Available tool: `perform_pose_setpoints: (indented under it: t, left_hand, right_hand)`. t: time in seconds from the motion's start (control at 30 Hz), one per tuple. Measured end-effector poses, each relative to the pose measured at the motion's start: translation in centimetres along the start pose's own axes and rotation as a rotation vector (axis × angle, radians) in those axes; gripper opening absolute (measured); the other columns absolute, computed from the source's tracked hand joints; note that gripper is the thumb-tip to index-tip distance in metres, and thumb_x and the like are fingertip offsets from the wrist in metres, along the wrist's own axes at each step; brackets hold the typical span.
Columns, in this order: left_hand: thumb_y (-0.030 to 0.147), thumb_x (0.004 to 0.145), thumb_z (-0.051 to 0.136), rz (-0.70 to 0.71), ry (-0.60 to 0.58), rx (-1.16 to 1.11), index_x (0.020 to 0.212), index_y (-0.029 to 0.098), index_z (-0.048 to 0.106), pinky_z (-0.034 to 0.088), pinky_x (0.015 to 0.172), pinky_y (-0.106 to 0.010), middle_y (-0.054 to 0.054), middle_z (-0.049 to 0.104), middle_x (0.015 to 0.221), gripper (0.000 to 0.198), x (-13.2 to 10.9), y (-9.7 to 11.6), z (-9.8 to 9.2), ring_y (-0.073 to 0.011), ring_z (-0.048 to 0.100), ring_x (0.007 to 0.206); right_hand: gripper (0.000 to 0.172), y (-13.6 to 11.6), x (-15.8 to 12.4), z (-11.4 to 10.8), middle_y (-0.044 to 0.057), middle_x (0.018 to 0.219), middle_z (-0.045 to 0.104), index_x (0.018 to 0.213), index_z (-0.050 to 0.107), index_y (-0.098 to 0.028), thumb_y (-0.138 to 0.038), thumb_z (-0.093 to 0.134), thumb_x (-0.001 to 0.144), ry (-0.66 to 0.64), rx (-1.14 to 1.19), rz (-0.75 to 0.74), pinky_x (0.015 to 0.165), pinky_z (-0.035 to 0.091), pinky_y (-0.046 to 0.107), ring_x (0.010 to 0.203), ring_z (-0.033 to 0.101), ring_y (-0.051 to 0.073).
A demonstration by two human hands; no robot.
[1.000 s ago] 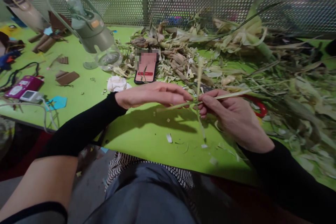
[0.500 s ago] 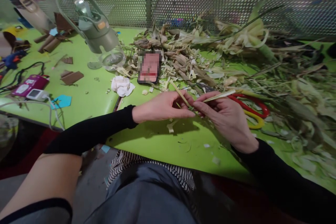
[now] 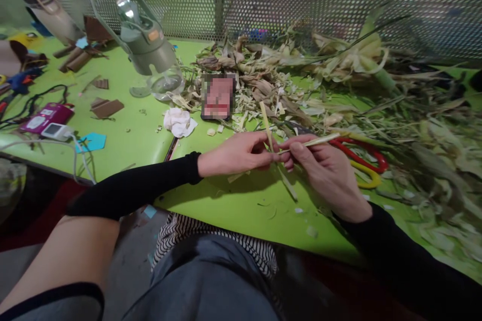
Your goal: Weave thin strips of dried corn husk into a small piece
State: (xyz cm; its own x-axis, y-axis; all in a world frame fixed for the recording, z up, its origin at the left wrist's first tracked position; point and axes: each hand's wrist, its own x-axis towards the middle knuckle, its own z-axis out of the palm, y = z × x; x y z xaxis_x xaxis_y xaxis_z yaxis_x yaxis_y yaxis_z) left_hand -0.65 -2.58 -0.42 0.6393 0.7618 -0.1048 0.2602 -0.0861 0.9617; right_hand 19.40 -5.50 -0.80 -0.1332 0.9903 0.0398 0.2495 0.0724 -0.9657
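Note:
My left hand (image 3: 241, 154) is closed in a pinch on pale strips of corn husk. One narrow corn husk strip (image 3: 266, 123) rises from its fingertips, and a strip end (image 3: 288, 186) slants down below them toward me. Just to the right, my right hand (image 3: 331, 170) pinches another pale husk strip (image 3: 322, 139), which points right past the knuckles. Both sets of fingertips nearly meet where the strips cross; the crossing itself is partly hidden. Beyond my right hand lie scissors with red and yellow handles (image 3: 366, 180), their blades partly covered.
Dried corn husks (image 3: 263, 88) are heaped along the back and right. A phone (image 3: 218, 98), crumpled tissue (image 3: 178, 122) and green-lidded bottle (image 3: 150, 55) stand or lie left of the heap. Farther left are a magenta device (image 3: 47, 118) with cables and cardboard scraps (image 3: 107, 108). A perforated screen (image 3: 233, 5) closes the back.
The upright strip at my left fingertips has turned steeper, and its lower end now shows below my hands. The strip in my right hand tilts slightly differently. The view has shifted a little.

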Motion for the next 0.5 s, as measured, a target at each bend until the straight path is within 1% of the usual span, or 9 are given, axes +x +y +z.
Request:
perform_pose_setpoints:
  t: [0.07,0.2,0.27,0.33,0.4,0.47,0.5]
  left_hand:
    - [0.03,0.096,0.06,-0.008,-0.014,0.007,0.091,0.018,0.058,0.04,0.062,-0.022,0.005,0.059,0.069,0.013,0.0,0.0,0.1,-0.0087,0.053,0.063]
    - [0.043,0.098,0.06,-0.029,-0.076,-0.024,0.085,0.016,0.061,0.04,0.061,-0.021,0.004,0.061,0.072,0.03,-0.2,0.2,0.3,-0.008,0.053,0.064]
    - [0.041,0.098,0.06,-0.072,-0.083,-0.022,0.084,0.016,0.063,0.039,0.061,-0.021,0.003,0.062,0.072,0.029,-0.3,0.3,0.4,-0.0078,0.053,0.063]
    - [0.036,0.099,0.059,-0.101,-0.087,-0.041,0.084,0.015,0.065,0.041,0.063,-0.02,0.002,0.064,0.073,0.026,-0.3,0.4,0.6,-0.0077,0.054,0.065]
    - [0.035,0.099,0.06,-0.102,-0.1,-0.085,0.086,0.014,0.068,0.044,0.067,-0.02,0.001,0.067,0.075,0.025,-0.4,0.3,0.8,-0.0078,0.056,0.066]
    - [0.035,0.098,0.062,-0.109,-0.107,-0.148,0.089,0.014,0.069,0.048,0.071,-0.021,0.001,0.069,0.076,0.025,-0.4,0.1,1.1,-0.0081,0.058,0.068]
    - [0.033,0.098,0.062,-0.119,-0.103,-0.192,0.089,0.013,0.069,0.049,0.072,-0.021,0.0,0.07,0.077,0.023,-0.4,-0.1,1.3,-0.0081,0.06,0.068]
  right_hand:
    - [0.055,-0.1,0.0,-0.2,0.002,0.075,0.072,0.084,0.073,-0.023,-0.078,0.067,0.085,-0.006,-0.069,-0.032,0.055,0.05,0.025,0.061,0.061,0.011]
    - [0.064,0.0,0.0,-0.6,0.001,0.064,0.063,0.076,0.072,-0.023,-0.084,0.055,0.088,0.007,-0.223,-0.049,0.047,0.04,0.026,0.053,0.054,0.012]
    - [0.066,0.0,-0.1,-0.9,0.001,0.059,0.06,0.069,0.07,-0.024,-0.085,0.052,0.089,0.014,-0.296,-0.042,0.047,0.038,0.028,0.052,0.052,0.013]
    - [0.066,0.0,-0.2,-1.2,0.002,0.061,0.061,0.064,0.067,-0.025,-0.084,0.054,0.088,0.053,-0.321,-0.011,0.05,0.039,0.03,0.053,0.052,0.014]
    - [0.065,-0.2,-0.3,-1.4,0.004,0.064,0.065,0.062,0.066,-0.025,-0.084,0.057,0.086,0.093,-0.314,0.046,0.052,0.041,0.032,0.056,0.055,0.016]
    - [0.066,-0.5,-0.2,-1.6,0.005,0.064,0.066,0.062,0.067,-0.025,-0.086,0.058,0.084,0.092,-0.303,0.108,0.054,0.042,0.032,0.057,0.056,0.017]
    - [0.067,-0.7,-0.1,-1.7,0.005,0.063,0.066,0.062,0.068,-0.024,-0.088,0.057,0.082,0.067,-0.299,0.133,0.054,0.043,0.032,0.057,0.056,0.017]
